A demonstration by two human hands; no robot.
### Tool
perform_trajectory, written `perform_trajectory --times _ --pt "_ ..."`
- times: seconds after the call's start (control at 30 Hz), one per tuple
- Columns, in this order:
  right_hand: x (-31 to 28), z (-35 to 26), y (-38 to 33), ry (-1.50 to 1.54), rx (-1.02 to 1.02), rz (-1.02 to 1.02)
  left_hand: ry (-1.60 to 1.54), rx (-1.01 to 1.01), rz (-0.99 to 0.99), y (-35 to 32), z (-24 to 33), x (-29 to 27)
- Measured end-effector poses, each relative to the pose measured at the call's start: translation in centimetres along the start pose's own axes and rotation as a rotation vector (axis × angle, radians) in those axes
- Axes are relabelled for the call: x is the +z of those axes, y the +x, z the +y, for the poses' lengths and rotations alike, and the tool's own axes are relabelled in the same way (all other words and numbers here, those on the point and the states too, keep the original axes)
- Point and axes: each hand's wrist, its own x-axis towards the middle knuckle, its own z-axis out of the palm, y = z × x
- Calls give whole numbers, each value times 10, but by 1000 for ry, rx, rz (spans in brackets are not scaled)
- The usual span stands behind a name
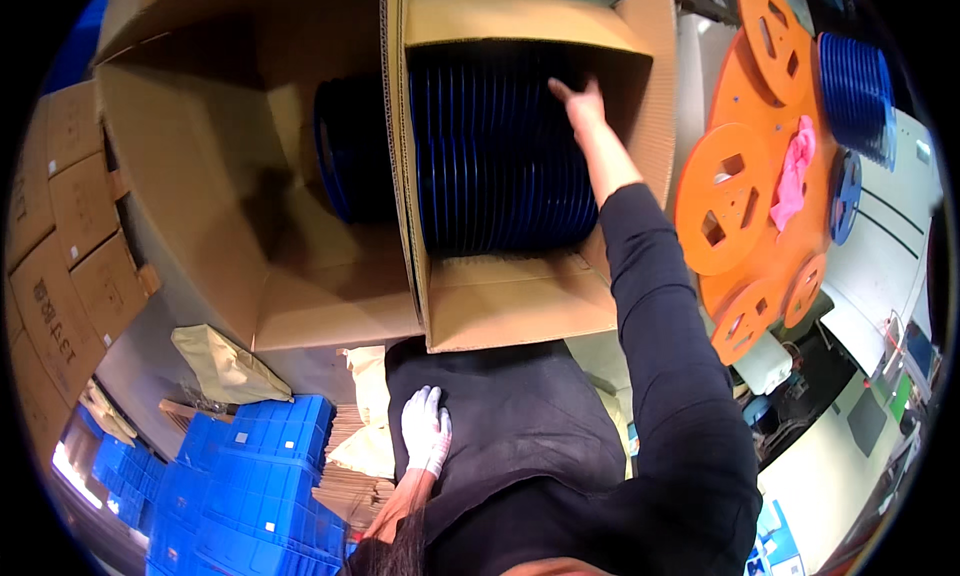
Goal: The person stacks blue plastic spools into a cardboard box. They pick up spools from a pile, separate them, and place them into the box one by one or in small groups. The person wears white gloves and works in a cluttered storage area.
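Disc row: we judge the work to be well along here; the thin, round, dark blue discs [500, 196] stand on edge in a close row inside the right box, with a narrow space at their right end; the flaps remain unclosed.
Right box: we see an open brown corrugated cardboard box [520, 311], mostly filled by that row.
Left box: we see a second open brown cardboard box [190, 166]; a shorter dark blue disc group [345, 156] lies against its right side, partly hidden by the dividing wall; much room appears left.
Right hand: we find the bare right hand [585, 111] over the row's right end, fingers spread wide; we cannot tell whether it touches the discs.
Left hand: we find the white-gloved left hand [425, 431] flat on the black apron [520, 406], fingers close together, holding nothing visible.
Blue crates: we note stacked blue plastic crates [260, 476] at lower left; their contents we cannot tell.
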Motion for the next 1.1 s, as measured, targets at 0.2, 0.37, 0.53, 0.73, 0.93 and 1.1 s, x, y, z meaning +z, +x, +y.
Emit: perform_trajectory --times 0.2,0.37,0.53,0.73,0.93,1.1 --pt "10 -57 50 340 -87 -288 34 31 -93 16 -38 -30" --pt "30 -57 65 34 -150 -350 -23 0 -117 27 -50 -47" --pt "28 -64 68 -76 -97 -399 -28 -32 -146 33 -52 -59" --pt "50 -63 97 -101 -180 -62 -25 -33 -160 46 -54 -68" --pt "56 -62 105 -28 -123 -140 22 11 -96 56 -53 -72" --pt "55 -49 85 34 59 -256 15 54 -62 66 -48 -72"
